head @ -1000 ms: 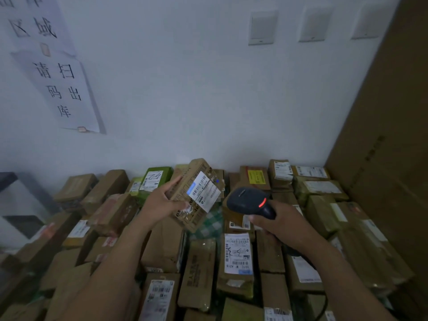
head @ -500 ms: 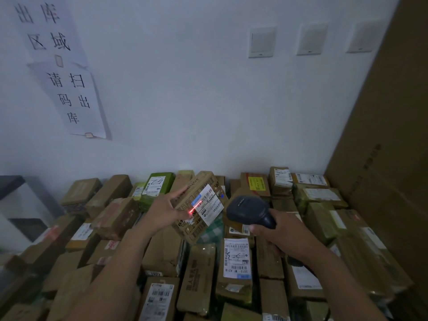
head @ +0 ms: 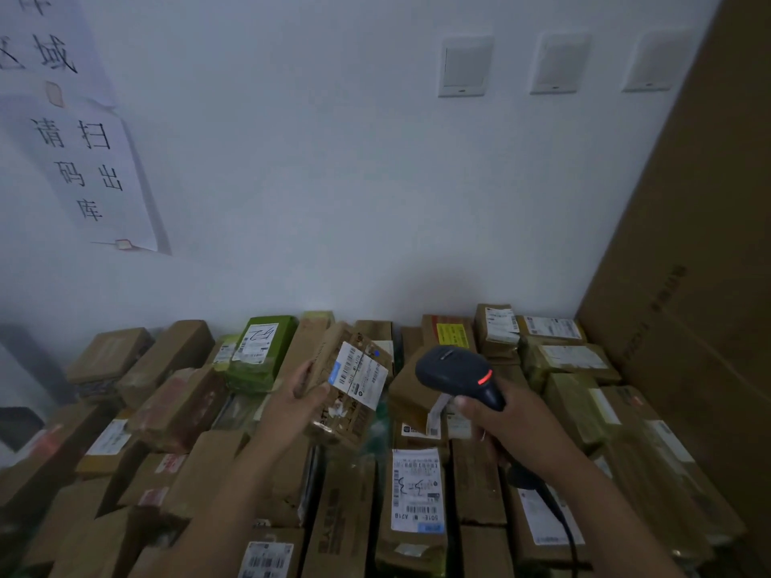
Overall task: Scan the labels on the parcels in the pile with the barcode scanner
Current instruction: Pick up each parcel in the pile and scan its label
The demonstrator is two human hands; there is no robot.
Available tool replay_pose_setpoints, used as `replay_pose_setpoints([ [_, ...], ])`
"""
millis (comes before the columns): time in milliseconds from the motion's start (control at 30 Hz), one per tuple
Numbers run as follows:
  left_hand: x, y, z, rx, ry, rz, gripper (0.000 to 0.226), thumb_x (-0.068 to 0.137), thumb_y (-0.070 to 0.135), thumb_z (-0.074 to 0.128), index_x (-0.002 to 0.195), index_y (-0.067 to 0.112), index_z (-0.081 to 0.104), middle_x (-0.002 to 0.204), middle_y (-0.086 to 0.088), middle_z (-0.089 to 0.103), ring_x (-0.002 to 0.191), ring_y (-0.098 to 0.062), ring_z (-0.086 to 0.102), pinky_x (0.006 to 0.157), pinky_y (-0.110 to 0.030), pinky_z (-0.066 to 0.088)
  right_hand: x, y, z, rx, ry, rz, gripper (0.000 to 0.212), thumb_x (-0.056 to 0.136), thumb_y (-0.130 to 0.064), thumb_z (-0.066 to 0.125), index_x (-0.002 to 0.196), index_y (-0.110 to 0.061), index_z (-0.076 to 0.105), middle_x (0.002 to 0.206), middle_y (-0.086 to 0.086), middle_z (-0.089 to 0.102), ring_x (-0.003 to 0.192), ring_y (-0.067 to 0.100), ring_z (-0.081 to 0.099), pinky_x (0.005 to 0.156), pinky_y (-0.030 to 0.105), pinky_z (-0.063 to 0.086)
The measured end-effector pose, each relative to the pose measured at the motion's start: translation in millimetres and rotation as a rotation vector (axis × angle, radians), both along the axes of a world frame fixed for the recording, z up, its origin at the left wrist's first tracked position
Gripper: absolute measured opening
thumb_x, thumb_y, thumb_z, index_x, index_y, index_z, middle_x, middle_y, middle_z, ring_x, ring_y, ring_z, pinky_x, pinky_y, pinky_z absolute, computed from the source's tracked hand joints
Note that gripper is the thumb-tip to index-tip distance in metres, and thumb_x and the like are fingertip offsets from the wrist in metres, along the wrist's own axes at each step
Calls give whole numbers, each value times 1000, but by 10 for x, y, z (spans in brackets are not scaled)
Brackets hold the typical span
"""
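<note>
A: Right, your left hand (head: 292, 404) grips a small brown cardboard parcel (head: 348, 385) lifted above the pile (head: 317, 486), just left of the frame's centre, thumb on its near face and fingers wrapped behind. Its white shipping label (head: 359, 375) tilts toward the middle.

B: And the scanner?

A: Your right hand (head: 507, 425) is closed round the handle of the dark grey handheld barcode scanner (head: 457, 375), right of centre, close beside the parcel but not touching it. A red lamp glows on its back; I see no beam on the label.

B: What might spoil it?

A: Probably the angle. The label sits skewed and the scanner's head points past its lower edge, so you could miss the bars. You might also catch the white label on the long brown box (head: 417, 490) lying below centre and log the wrong parcel.

B: Anything else?

A: Your thumb sits near the label's left edge; sliding it over would cover the code. The black cable (head: 559, 519) trailing at lower right could snag a box corner.
</note>
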State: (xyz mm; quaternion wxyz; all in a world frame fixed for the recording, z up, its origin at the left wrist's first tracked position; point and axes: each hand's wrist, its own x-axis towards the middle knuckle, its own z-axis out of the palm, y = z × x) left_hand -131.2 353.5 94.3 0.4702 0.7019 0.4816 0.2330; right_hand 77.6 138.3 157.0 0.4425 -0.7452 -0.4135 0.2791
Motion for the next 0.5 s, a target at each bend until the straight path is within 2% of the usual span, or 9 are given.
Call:
replay_pose_setpoints([
  [67,104,-6,-175,4,47,39,59,99,39,53,153,31,28,140,-4,56,110,-23,63,99,-46,50,85,81,-68,19,65,-61,17,92,-32,64,84,-18,61,62,5,66,42,13,55,46,27,45],
  [133,222,-22,-340,-17,58,74,59,103,32,48,155,22,22,141,-9,55,116,-26,61,89,-31,51,162,168,-143,32,143,-100,21,93,-31,63,83,-13,60,61,6,66,44,20,55,46,30,45],
  [167,286,-19,-433,-29,49,80,61,103,30,48,156,19,20,141,-11,55,116,-25,61,88,-30,52,191,211,-187,31,167,-112,21,93,-31,63,84,-12,60,62,6,66,45,22,55,48,31,46],
  [233,405,18,-627,-18,59,72,65,102,30,48,156,16,15,142,-13,53,117,-24,60,97,-36,51,237,305,-284,25,190,-125,22,93,-31,63,85,-11,60,64,8,67,46,24,55,49,33,46],
  [333,545,70,-847,44,121,90,70,102,31,48,157,10,11,145,-16,44,124,-21,48,97,-30,40,260,442,-424,21,195,-119,20,93,-27,62,85,-9,60,66,12,67,46,26,54,49,34,46],
  [433,648,144,-1039,60,113,115,73,100,31,52,157,12,11,149,-18,35,134,-28,35,104,-35,32,261,562,-563,10,232,-108,16,93,-25,62,91,-9,60,68,18,66,46,24,52,49,33,45],
  [500,682,208,-1158,57,137,75,75,99,28,55,157,14,10,152,-17,30,138,-29,31,109,-39,29,260,629,-658,-3,265,-103,16,93,-24,63,92,-9,60,66,13,65,45,21,53,47,31,45],
])
